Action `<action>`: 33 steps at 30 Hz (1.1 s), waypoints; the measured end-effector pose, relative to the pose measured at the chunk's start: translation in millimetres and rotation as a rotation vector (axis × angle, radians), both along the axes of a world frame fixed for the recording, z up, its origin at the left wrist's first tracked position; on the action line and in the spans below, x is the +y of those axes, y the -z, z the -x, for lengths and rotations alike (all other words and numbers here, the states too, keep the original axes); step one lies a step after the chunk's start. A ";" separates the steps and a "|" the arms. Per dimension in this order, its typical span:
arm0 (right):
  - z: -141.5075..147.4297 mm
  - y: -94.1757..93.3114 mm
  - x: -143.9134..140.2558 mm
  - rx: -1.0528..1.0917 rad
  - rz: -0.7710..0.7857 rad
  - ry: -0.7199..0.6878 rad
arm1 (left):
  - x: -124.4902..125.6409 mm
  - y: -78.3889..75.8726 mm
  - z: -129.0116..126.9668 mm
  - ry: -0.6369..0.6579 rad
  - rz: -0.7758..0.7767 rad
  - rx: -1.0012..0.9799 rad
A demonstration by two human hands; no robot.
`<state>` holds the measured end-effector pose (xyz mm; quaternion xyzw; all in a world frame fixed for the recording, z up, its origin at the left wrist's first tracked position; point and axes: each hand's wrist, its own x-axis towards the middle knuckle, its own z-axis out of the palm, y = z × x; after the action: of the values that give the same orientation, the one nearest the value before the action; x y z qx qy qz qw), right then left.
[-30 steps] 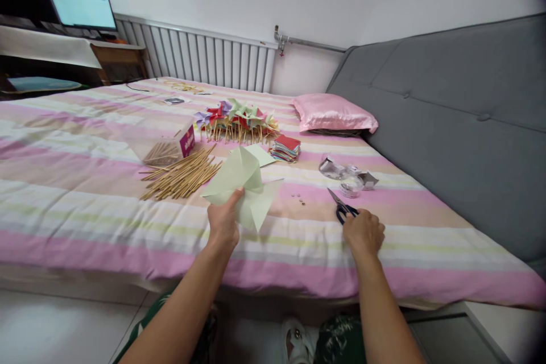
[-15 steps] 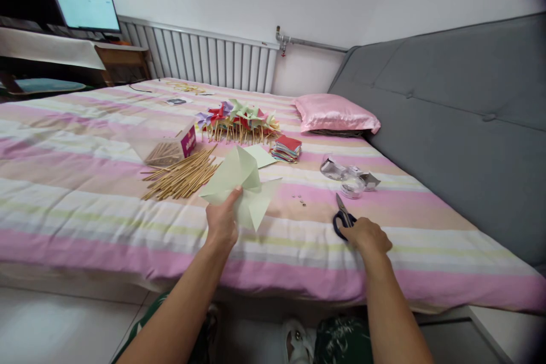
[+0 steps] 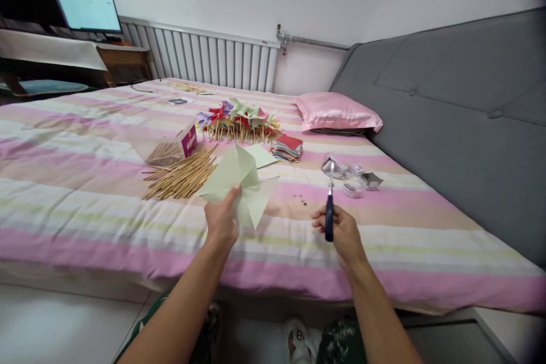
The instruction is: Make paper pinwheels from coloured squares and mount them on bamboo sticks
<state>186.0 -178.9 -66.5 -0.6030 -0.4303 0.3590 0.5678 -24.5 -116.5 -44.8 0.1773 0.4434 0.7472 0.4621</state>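
Observation:
My left hand (image 3: 222,219) pinches a pale green paper pinwheel (image 3: 234,173), its thumb on the middle where folded points meet. My right hand (image 3: 343,233) grips dark-handled scissors (image 3: 329,216) raised off the bed, blades pointing away from me and seen edge-on. Several tiny bits (image 3: 302,200) lie on the sheet between the hands. Just beyond the paper rests a flat pale green sheet (image 3: 261,155), beside a stack of coloured paper squares (image 3: 288,148). Loose wooden sticks (image 3: 181,176) spread to the left of my left hand.
Finished pinwheels on sticks (image 3: 239,119) lie farther back on the striped bed (image 3: 85,193). A clear box (image 3: 170,148) with sticks stands at left. Clear round containers (image 3: 354,185) sit beyond the scissors. A pink pillow (image 3: 336,112) lies near the grey headboard (image 3: 460,79).
My right hand has lifted the scissors off the bed and moved them left, turning them upright on edge. My left hand keeps hold of the paper pinwheel, almost unmoved.

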 end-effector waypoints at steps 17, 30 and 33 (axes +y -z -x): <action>85.4 1.1 -29.9 0.448 0.238 -0.842 | 13.9 2.4 21.2 -0.122 -0.077 0.011; 90.1 10.8 -26.4 0.442 0.309 -0.821 | 13.7 -0.2 27.6 -0.069 -0.051 -0.107; 92.8 11.4 -25.8 0.450 0.309 -0.808 | 13.0 1.2 24.5 -0.074 -0.050 -0.118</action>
<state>93.2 -204.7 -77.9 -0.3723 -0.4381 0.7320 0.3656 -49.0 -103.5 -45.9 0.1280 0.4028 0.7838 0.4551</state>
